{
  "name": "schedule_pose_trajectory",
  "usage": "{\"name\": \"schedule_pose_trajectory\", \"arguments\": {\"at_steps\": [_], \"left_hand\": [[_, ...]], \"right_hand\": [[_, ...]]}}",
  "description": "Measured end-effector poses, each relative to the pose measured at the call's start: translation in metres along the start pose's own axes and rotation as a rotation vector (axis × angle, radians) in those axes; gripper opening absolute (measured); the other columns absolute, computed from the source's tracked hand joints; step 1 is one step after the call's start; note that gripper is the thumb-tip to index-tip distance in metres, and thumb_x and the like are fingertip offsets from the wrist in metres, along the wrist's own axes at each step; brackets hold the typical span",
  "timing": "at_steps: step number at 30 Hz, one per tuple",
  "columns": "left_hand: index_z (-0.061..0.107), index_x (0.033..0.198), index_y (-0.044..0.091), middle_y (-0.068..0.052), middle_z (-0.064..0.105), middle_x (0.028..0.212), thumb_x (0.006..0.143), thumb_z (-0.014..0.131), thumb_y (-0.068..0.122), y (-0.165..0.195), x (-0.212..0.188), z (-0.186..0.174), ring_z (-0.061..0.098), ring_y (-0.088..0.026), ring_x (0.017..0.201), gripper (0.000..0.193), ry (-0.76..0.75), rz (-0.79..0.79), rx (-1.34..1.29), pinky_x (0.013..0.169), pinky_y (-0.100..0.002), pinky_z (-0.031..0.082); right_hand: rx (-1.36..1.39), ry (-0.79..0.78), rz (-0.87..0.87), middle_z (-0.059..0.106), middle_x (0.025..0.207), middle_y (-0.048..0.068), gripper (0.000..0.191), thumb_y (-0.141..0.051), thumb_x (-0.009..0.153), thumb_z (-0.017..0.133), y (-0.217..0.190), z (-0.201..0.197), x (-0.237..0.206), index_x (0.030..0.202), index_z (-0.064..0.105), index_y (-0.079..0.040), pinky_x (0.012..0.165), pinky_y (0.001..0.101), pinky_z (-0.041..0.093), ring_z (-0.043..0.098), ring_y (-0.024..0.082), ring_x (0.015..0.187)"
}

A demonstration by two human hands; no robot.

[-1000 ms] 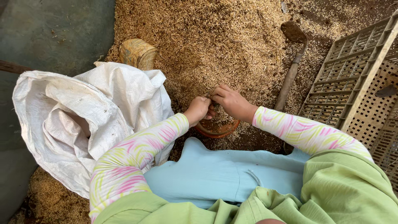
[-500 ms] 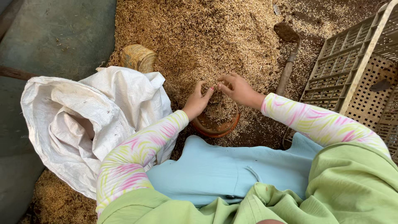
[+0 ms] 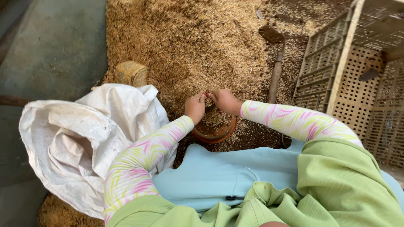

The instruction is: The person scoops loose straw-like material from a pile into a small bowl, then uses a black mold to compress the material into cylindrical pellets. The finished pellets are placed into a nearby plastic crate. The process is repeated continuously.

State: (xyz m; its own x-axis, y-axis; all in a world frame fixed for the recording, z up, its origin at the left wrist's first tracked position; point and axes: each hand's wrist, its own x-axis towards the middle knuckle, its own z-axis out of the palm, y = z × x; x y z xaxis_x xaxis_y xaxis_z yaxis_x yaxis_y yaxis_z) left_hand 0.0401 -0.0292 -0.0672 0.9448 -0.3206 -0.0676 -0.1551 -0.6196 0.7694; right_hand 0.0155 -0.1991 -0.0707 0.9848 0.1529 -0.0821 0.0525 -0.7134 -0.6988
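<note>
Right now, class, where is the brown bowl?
In the head view, the brown bowl sits centre, under both hands, with the white sack to its left.

The round terracotta pot (image 3: 214, 131) sat upright on the ground just in front of my knees, at the near edge of the heap of rice husks (image 3: 189, 46). Its orange-brown rim showed on the near side. Loose tan husks filled it almost to the brim. The heap spread wide and dry behind the pot, with scattered husks lying around its base.
</note>
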Motion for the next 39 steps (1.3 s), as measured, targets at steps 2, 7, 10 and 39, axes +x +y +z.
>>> {"name": "schedule_pose_trajectory", "arguments": {"at_steps": [2, 7, 10, 39], "left_hand": [[0.074, 0.122, 0.008, -0.017, 0.075, 0.088, 0.107, 0.052, 0.040, 0.021, 0.002, -0.004, 0.068, -0.027, 0.072, 0.041, -0.002, 0.038, -0.018, 0.069, -0.041, 0.054], [0.076, 0.124, 0.018, -0.010, 0.062, 0.069, 0.107, 0.039, 0.051, 0.113, -0.003, -0.022, 0.053, -0.015, 0.053, 0.053, -0.299, -0.156, -0.263, 0.054, -0.037, 0.045], [0.069, 0.130, 0.021, -0.004, 0.069, 0.075, 0.105, 0.034, 0.052, 0.156, -0.021, -0.018, 0.052, -0.013, 0.052, 0.053, -0.363, -0.010, -0.351, 0.053, -0.035, 0.047], [0.067, 0.135, 0.012, -0.003, 0.069, 0.128, 0.102, 0.055, 0.022, 0.129, -0.133, 0.044, 0.065, -0.014, 0.108, 0.036, -0.655, -0.429, -0.067, 0.090, -0.032, 0.055]], "right_hand": [[-0.014, -0.032, 0.034, 0.068, 0.070, 0.022, 0.036, -0.028, 0.106, 0.056, -0.008, -0.026, -0.004, 0.089, 0.069, 0.001, 0.060, 0.0467, 0.050, 0.062, 0.032, 0.057], [-0.045, -0.120, 0.231, 0.066, 0.067, 0.015, 0.036, -0.033, 0.108, 0.049, -0.056, -0.157, -0.054, 0.107, 0.072, -0.004, 0.058, 0.0443, 0.051, 0.060, 0.026, 0.054], [0.058, -0.134, 0.604, 0.059, 0.070, 0.019, 0.035, -0.040, 0.110, 0.044, -0.073, -0.241, -0.130, 0.137, 0.055, -0.021, 0.062, 0.0389, 0.058, 0.069, 0.025, 0.052], [0.140, -0.353, 0.826, 0.081, 0.112, 0.008, 0.035, -0.030, 0.099, 0.067, 0.306, -0.238, -0.555, 0.129, 0.074, -0.014, 0.090, 0.0445, 0.056, 0.073, 0.024, 0.091]]}}
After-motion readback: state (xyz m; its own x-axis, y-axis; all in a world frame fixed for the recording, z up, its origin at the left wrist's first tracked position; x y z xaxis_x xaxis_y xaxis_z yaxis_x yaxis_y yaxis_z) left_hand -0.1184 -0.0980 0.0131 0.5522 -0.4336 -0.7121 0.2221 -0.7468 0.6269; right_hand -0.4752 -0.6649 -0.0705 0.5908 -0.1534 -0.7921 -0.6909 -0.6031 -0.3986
